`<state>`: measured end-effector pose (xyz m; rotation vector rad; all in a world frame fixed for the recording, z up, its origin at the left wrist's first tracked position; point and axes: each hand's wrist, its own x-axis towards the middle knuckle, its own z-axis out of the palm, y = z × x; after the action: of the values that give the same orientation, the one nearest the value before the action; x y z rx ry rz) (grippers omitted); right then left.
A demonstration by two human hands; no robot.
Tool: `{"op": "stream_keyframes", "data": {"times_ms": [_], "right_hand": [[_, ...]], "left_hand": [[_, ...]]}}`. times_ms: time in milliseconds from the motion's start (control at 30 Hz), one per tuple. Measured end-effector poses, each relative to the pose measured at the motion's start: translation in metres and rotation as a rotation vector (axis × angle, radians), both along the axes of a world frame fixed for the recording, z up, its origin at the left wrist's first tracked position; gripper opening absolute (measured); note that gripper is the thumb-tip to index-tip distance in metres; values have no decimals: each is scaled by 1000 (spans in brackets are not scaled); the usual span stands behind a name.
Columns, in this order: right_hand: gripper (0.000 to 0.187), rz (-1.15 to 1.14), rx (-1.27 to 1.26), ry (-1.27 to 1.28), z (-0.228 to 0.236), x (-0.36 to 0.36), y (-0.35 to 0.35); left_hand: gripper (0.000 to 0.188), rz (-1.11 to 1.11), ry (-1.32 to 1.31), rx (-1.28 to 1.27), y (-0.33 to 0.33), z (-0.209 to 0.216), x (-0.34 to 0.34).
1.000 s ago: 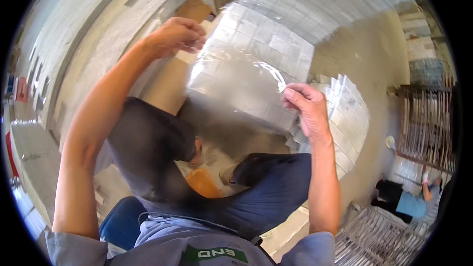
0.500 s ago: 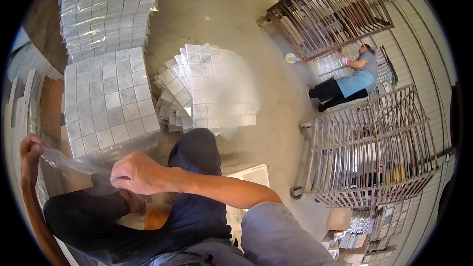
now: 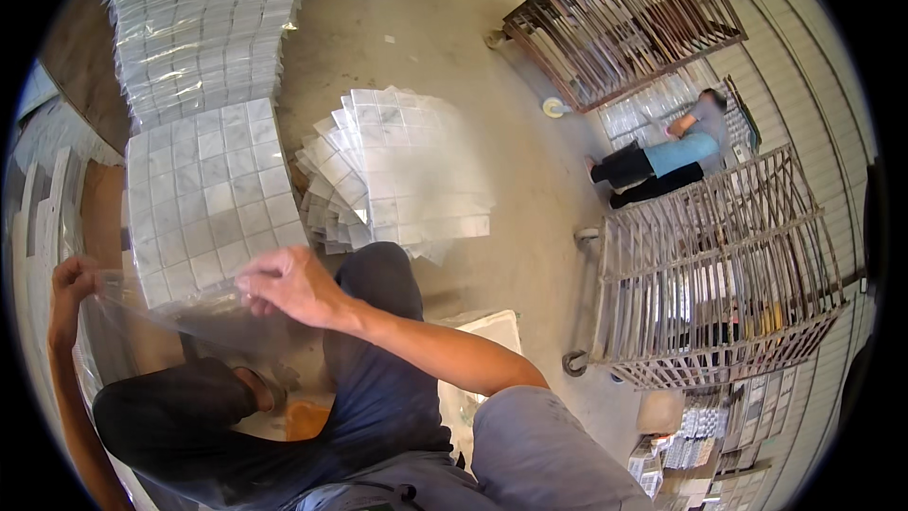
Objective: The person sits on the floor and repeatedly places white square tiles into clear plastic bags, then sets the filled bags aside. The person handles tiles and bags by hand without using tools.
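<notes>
- Since the earlier view, the right hand (image 3: 301,289) has shifted forward, away from the body, and the co-worker's raised hands have lowered.
- Clear plastic film (image 3: 201,312) stretches between the person's two hands, low on the left of the view, above the lap and in front of the near edge of a tile stack.
- At the film's left end, the left hand (image 3: 70,289) pinches it between thumb and bent fingers.
- Blurred by motion, the right hand's bunched fingertips grip the film's other end.
- Just beyond the film lies the square-tiled stack of grey-white marble mosaic sheets (image 3: 213,194).
- Behind that rises a tall stack of plastic-wrapped sheets (image 3: 208,24).
- To the right, more mosaic sheets sit in a fanned pile (image 3: 411,166) on the concrete floor (image 3: 416,47).
- Dark trousers (image 3: 378,308) cover the person's bent, spread legs.
- Farther right, a co-worker (image 3: 676,153) in a turquoise apron stands between a rusty slatted cart (image 3: 624,24) and a paler one (image 3: 709,274).
</notes>
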<state>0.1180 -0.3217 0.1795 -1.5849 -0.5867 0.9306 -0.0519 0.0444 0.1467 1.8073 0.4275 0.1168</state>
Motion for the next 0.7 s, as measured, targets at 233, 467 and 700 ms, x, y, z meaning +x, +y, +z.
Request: {"op": "stream_keyframes", "data": {"times_ms": [233, 467, 700], "right_hand": [[22, 16, -46, 16, -17, 63, 4], [24, -148, -52, 164, -40, 132, 37], [19, -419, -25, 14, -57, 166, 45]], "left_hand": [[16, 40, 31, -64, -3, -18, 52], [15, 186, 119, -198, 49, -69, 94], [11, 311, 30, -171, 18, -50, 148]]}}
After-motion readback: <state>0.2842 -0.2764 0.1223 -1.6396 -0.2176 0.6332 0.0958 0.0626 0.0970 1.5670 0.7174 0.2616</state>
